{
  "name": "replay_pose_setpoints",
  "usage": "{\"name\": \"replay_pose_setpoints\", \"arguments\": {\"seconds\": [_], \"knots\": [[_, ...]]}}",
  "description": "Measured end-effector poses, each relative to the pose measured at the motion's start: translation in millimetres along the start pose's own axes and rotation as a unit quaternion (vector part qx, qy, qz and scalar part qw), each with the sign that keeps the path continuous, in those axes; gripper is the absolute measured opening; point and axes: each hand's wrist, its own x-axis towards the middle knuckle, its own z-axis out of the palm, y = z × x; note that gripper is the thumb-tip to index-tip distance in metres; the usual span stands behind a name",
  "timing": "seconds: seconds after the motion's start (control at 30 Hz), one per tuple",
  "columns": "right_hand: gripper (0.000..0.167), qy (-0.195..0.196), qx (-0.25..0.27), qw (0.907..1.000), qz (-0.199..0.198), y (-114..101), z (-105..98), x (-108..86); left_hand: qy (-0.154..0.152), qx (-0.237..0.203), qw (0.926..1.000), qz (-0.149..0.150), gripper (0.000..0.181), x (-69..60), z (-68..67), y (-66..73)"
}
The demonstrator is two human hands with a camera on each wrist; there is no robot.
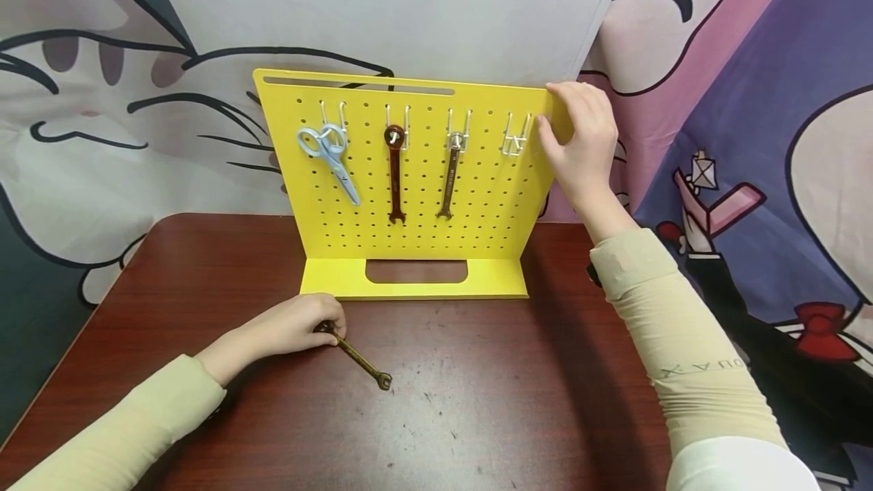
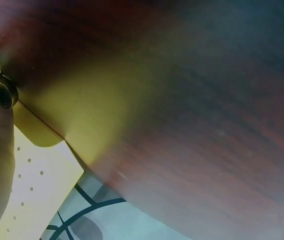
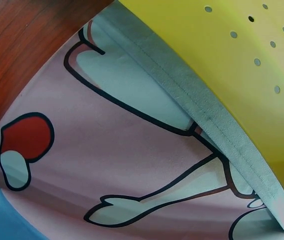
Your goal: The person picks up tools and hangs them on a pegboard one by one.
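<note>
In the head view my left hand (image 1: 307, 326) holds a bronze-coloured wrench (image 1: 361, 361) by its ring end, low over the table in front of the board; the open-jawed end points down and to the right. The ring end of that wrench (image 2: 3, 94) also shows in the left wrist view. My right hand (image 1: 583, 135) grips the upper right edge of the yellow pegboard (image 1: 423, 241). From the board's hooks hang light blue scissors (image 1: 330, 154), a dark reddish wrench (image 1: 395, 176) and a silvery wrench (image 1: 450, 176). The rightmost hook (image 1: 514, 139) carries nothing.
The pegboard's slotted foot stands on a dark red-brown wooden table (image 1: 436, 415). Behind the table hangs a cartoon-printed cloth (image 1: 204, 142), close to the board's back. The table's left edge runs beneath my left forearm.
</note>
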Motion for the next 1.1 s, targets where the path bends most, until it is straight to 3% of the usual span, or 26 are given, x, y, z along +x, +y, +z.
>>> {"name": "replay_pose_setpoints", "arguments": {"seconds": [0.1,0.5,0.77,1.1], "knots": [[0.031,-0.001,-0.001,1.0,0.001,0,0,0.0,-0.007,-0.011,0.9998,-0.016,0.02,-2.3,-1.5,0.1],[0.031,-0.008,-0.006,0.9999,0.006,-1,-1,-0.8,-0.011,-0.034,0.9992,-0.017,0.021,-8.4,-0.9,-3.5],[0.031,-0.006,-0.005,1.0,0.004,-2,-2,0.4,0.003,-0.073,0.9964,-0.041,0.021,-4.0,-16.0,8.8],[0.032,-0.011,-0.009,0.9999,0.006,-2,-1,-0.3,0.047,-0.148,0.9878,-0.004,0.017,9.4,-31.5,20.3]]}}
